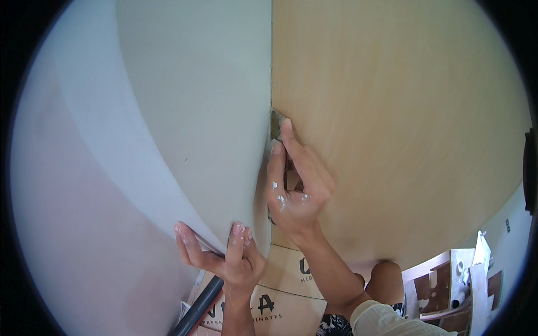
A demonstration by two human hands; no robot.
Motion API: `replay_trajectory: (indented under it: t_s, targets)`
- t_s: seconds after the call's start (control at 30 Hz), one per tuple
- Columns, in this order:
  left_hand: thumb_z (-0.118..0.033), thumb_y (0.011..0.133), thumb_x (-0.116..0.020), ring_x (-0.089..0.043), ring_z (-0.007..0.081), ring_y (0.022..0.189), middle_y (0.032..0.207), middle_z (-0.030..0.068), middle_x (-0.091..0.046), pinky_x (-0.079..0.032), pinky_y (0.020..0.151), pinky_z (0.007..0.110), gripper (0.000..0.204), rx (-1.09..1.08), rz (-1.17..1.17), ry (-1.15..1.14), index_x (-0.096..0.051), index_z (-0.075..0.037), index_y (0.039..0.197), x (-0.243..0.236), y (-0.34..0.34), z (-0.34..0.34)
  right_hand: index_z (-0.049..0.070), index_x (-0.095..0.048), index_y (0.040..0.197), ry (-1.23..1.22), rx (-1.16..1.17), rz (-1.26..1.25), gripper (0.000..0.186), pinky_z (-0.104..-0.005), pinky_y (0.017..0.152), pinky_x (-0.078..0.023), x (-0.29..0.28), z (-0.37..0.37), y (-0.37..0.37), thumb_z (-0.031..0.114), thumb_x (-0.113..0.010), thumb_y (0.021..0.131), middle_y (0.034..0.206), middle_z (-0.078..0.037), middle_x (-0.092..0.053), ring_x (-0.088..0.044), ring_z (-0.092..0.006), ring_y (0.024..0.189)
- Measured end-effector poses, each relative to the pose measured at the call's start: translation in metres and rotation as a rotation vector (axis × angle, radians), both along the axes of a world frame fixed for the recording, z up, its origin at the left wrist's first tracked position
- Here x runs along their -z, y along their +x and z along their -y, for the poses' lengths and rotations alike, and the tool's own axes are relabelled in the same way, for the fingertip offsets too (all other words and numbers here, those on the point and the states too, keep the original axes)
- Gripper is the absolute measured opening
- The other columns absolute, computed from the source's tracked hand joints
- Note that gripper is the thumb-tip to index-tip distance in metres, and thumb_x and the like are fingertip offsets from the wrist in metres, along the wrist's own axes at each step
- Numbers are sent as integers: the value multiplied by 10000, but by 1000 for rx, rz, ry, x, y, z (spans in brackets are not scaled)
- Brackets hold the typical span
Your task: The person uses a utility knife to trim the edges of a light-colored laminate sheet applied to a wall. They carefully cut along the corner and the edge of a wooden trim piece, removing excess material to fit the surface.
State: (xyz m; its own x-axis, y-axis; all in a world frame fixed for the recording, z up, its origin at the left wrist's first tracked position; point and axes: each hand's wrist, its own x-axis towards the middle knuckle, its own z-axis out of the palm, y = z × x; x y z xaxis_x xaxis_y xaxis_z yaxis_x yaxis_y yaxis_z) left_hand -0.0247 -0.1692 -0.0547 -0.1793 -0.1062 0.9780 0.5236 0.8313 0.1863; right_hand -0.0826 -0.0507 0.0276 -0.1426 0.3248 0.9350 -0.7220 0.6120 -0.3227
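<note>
My left hand grips the lower edge of a large pale grey sheet between thumb and fingers. The sheet bows, and a lighter curved band shows along its left side. My right hand is pinched on a small thin scraper with a greyish, smeared blade. The blade's tip lies at the seam where the grey sheet meets a wide light wood-coloured panel. White smears mark both hands. The right palm hides part of the scraper.
Printed cardboard lies below my hands. A dark tube slants beside my left forearm. Past my knee, at the lower right, white and brown boards lean together. A pale wall stands at the left.
</note>
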Motion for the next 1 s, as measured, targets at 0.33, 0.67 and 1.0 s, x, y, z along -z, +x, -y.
replay_trajectory:
  t_s: [0.33,0.67,1.0]
  targets:
    - [-76,963,-663,-179,600,1458,1602,324,-194,-253,1125,736,367,0,-4,-4,-611,-230,1293,-1,0,-1,-63,-705,1255,-55,28,-71,415,-237,502,-418,-1,9,-9,-152,-676,851,673,-71,-588,-487,-100,547]
    - [-103,977,-660,-181,602,1459,1604,322,-191,-262,1113,749,350,-9,-9,-11,-603,-226,1299,2,0,2,-65,-713,1239,-60,34,-73,383,-225,486,-353,-3,13,-10,-156,-677,869,645,-44,-524,-426,-85,546]
    - [-120,1001,-638,-168,603,1463,1610,336,-172,-265,1097,743,322,-53,33,-17,-593,-218,1304,3,4,2,-67,-707,1248,-34,41,-125,398,-218,488,-353,-5,11,-14,-173,-667,867,654,-50,-524,-422,-85,547]
